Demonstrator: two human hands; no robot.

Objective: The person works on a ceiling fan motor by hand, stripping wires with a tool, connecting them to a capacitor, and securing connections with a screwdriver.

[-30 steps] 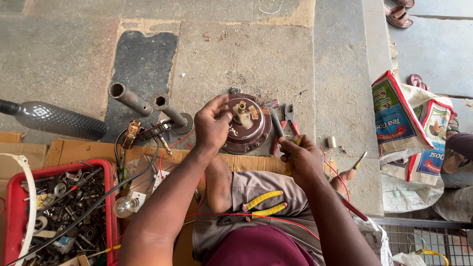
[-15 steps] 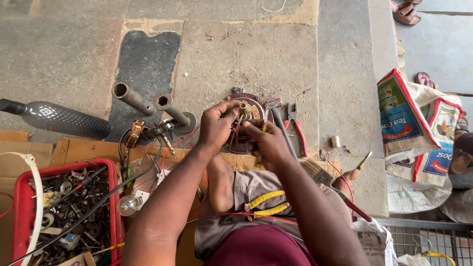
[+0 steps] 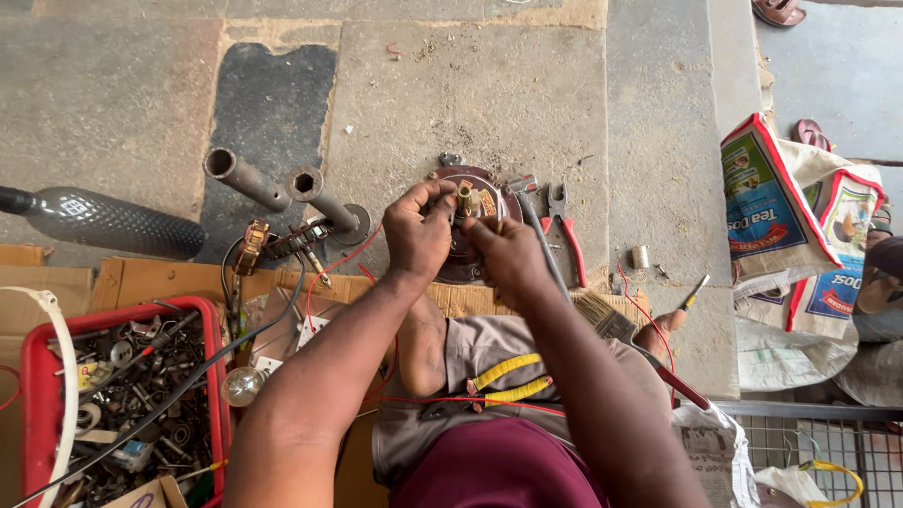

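Since half a second ago our right hand has stayed in over the round brown metal disc on the stone floor, and both hands have drawn a little closer together above it, while a second ago that hand was still off to the disc's right. From the head camera we see our left hand at the disc's left edge, its fingers pinched onto the small brass part that stands up near the disc's upper middle. Our right hand covers the disc's lower right, fingers curled shut toward the same spot, though we cannot tell what it pinches, since the knuckles hide the tips. Just right of the disc lie red-handled pliers, with a paintbrush below them. Left of the disc stand two rusty metal tubes, and further left a dark textured handle. Below and left of the disc, a red plastic bin holds nuts, bolts and scrap, resting on flattened cardboard. Beside that bin lies a clear light bulb. Well to the right of the disc sit printed woven sacks. Our knees and yellow-striped shorts lie directly below the disc.
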